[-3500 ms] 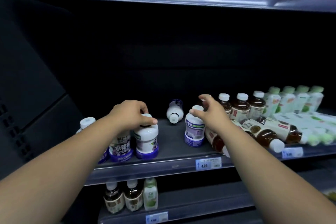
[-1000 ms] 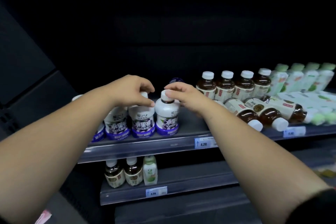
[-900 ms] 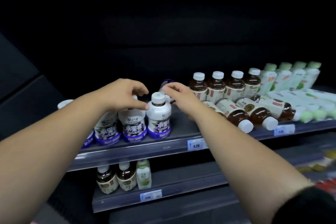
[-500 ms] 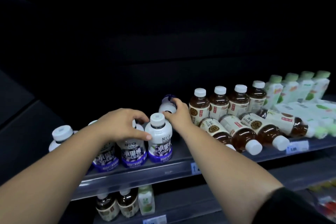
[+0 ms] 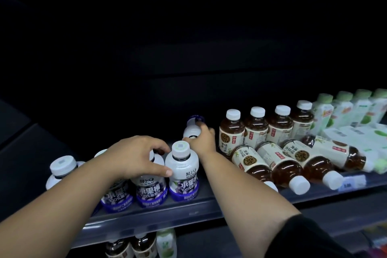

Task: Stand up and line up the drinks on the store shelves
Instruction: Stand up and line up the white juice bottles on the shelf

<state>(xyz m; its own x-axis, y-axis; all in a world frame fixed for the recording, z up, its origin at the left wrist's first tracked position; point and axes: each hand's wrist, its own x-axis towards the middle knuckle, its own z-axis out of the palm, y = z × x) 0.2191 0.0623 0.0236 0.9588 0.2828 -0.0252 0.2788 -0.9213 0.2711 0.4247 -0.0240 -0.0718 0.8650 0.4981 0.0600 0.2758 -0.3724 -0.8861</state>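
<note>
Where my right fingers [image 5: 206, 132] curl round the fallen purple bottle [image 5: 191, 130], which lies cap toward me at the far side of the shelf [image 5: 199, 212], the right hand [image 5: 202, 141] has left the upright purple bottle [image 5: 182, 174] whose cap it touched a second ago. My left hand [image 5: 136, 155] still cups the neighbouring bottle [image 5: 149, 191], fingers curled over its cap, thumb against the freed one. I judge that bottle placed. The fallen one comes next, then the toppled tea bottles [image 5: 278, 165] on the right.
</note>
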